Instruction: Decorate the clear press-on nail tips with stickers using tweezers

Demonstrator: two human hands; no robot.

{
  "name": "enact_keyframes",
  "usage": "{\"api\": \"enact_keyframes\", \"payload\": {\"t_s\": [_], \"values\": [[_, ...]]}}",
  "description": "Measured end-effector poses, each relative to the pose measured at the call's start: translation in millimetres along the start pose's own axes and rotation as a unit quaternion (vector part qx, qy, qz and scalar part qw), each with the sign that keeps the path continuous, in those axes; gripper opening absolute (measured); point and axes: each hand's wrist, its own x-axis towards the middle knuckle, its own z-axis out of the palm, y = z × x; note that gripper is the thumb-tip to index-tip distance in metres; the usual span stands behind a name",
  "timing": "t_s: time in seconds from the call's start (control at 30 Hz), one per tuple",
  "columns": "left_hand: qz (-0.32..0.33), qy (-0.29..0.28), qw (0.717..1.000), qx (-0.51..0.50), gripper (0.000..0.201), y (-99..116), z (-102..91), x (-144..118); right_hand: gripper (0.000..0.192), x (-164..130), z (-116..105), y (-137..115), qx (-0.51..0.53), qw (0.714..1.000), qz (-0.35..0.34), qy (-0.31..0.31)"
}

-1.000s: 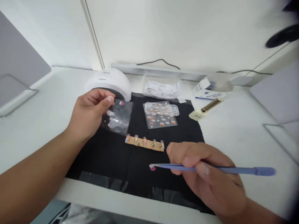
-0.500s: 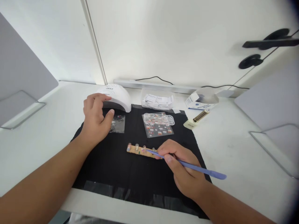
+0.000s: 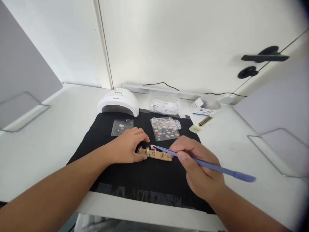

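A wooden strip [image 3: 158, 156] lies on the black mat [image 3: 116, 177], carrying several small clear nail tips with coloured decorations. My left hand [image 3: 127, 146] curves around the strip's left end, thumb at its front edge and fingers behind, with a gap between them. In my right hand [image 3: 198, 164] is a slim purple pen-like tool [image 3: 217, 167], pinched between thumb and fingers. Its thin tip points left over the strip. At that tip shows a tiny pink-and-white piece [image 3: 152, 147], too small to make out.
Behind the hands lie a clear packet [image 3: 122, 127] and sticker sheets [image 3: 166, 133] under a clear case. A white nail lamp [image 3: 118, 101], a clear box of packets [image 3: 164, 106], an alcohol pad box [image 3: 205, 108] and a gold-capped item [image 3: 205, 120] stand farther back.
My left hand has come from the lamp down to the strip's left end. The purple tool's tip has lifted off the strip with a small piece at it. The view has shifted slightly.
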Motion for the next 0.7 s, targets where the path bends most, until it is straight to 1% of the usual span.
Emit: {"api": "enact_keyframes", "payload": {"t_s": [0.13,0.2,0.27,0.37,0.47,0.57,0.7], "values": [[-0.016,-0.008,1.0,0.008,0.014,-2.2,5.4,2.4,0.015,5.3,5.0,12.8,-0.001,1.0,0.011,-0.005],[-0.017,-0.01,1.0,0.003,0.009,-2.5,8.4,3.6,0.015,3.8,4.6,20.0,-0.01,0.999,0.019,-0.023],[-0.019,-0.008,1.0,-0.005,0.007,-1.8,11.0,4.4,0.015,1.1,2.5,25.0,-0.024,0.999,0.024,-0.042],[-0.024,-0.001,1.0,-0.02,0.008,0.3,14.4,5.3,0.016,-2.2,0.2,29.0,-0.027,0.999,0.02,-0.037],[-0.022,0.009,0.999,-0.034,0.009,1.6,17.3,6.5,0.02,-4.0,1.5,31.3,-0.014,0.999,0.007,-0.035],[-0.024,0.012,0.999,-0.044,0.007,1.6,19.3,7.8,0.027,-5.8,3.6,32.9,0.004,0.999,0.015,-0.049],[-0.032,0.013,0.998,-0.044,0.007,1.8,20.3,7.6,0.031,-8.4,4.5,33.7,0.025,0.998,0.018,-0.049]]}}
